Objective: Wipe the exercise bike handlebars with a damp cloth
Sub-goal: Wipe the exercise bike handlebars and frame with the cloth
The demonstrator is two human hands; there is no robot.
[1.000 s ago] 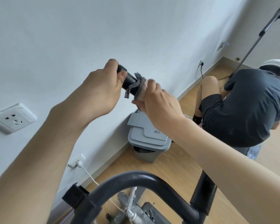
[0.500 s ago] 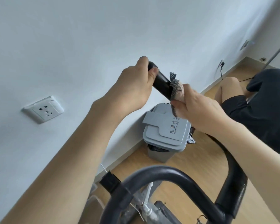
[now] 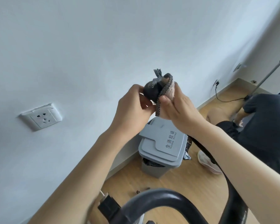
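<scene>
The handlebars (image 3: 166, 199) are a stiff black tube that won't give under pressure. They loop across the bottom of the view, and one arm rises to a rounded grip end (image 3: 150, 92), at 12 o'clock from the grey bin (image 3: 160, 149). The left hand (image 3: 131, 105) curls round that end from 8 o'clock, steadying it. The right hand (image 3: 178, 107), at 4 o'clock, clenches the cloth (image 3: 166, 88) against the grip's 3 o'clock side. The cloth looks light, soft and limp, probably best held bunched in the palm and wrapped round the tube.
</scene>
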